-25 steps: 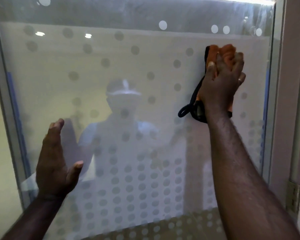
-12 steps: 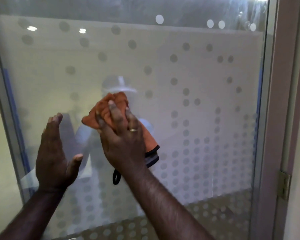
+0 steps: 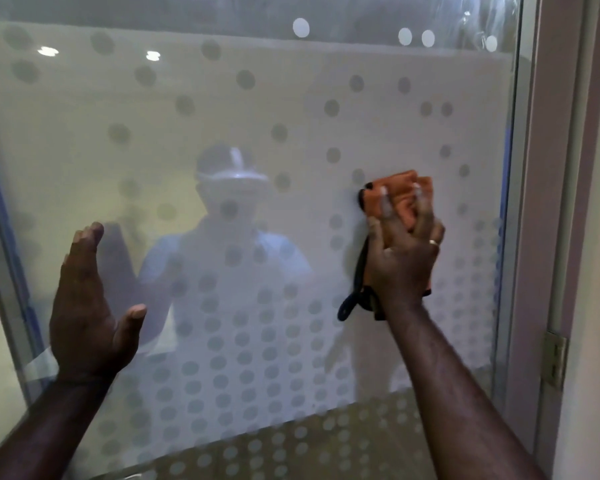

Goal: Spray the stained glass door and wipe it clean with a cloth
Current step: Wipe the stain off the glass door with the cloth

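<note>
My right hand (image 3: 404, 261) presses the bunched orange cloth (image 3: 400, 195) flat against the glass door (image 3: 222, 116) to scrub, while my left hand (image 3: 87, 306), fingers straight and holding nothing, braces the pane.

bare forearms, ring (image 3: 434, 241) on right hand (image 3: 404, 261)
</note>
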Demonstrator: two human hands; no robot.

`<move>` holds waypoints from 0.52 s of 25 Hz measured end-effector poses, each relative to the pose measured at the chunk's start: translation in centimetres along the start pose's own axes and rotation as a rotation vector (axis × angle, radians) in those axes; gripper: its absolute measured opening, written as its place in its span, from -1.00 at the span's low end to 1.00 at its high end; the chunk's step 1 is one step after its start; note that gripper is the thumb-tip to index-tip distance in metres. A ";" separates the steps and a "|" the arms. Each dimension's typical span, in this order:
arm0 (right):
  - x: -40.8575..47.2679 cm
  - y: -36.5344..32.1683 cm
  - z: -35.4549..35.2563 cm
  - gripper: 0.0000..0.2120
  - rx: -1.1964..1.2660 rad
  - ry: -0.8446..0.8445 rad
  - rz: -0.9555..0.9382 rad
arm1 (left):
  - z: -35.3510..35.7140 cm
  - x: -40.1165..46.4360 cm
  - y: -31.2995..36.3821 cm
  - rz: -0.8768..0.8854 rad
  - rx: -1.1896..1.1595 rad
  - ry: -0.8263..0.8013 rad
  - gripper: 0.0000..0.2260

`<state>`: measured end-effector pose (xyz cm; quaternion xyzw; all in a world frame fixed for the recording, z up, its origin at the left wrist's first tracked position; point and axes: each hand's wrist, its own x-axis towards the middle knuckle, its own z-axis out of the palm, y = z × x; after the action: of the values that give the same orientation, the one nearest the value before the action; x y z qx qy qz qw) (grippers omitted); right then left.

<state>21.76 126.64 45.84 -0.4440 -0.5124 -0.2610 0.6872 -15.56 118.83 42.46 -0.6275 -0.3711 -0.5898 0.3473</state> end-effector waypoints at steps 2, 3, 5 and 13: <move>1.1 2.0 -0.4 -0.62 -0.002 0.004 0.098 | 0.1 0.0 0.0 0.007 -0.004 -0.002 -0.23; 1.3 2.8 -0.6 -0.62 0.001 -0.001 0.153 | 0.1 0.0 0.1 0.010 -0.001 -0.002 -0.24; 1.5 3.9 -1.0 -0.61 0.013 0.001 0.278 | 0.1 0.0 0.1 0.010 0.002 -0.003 -0.23; -2.4 1.9 -1.0 -0.63 0.039 0.068 0.540 | 0.2 0.2 0.5 0.023 0.035 0.034 -0.29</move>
<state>22.94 126.42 42.88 -0.5423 -0.3571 -0.0731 0.7570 -15.01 118.77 42.63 -0.6153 -0.3681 -0.5900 0.3712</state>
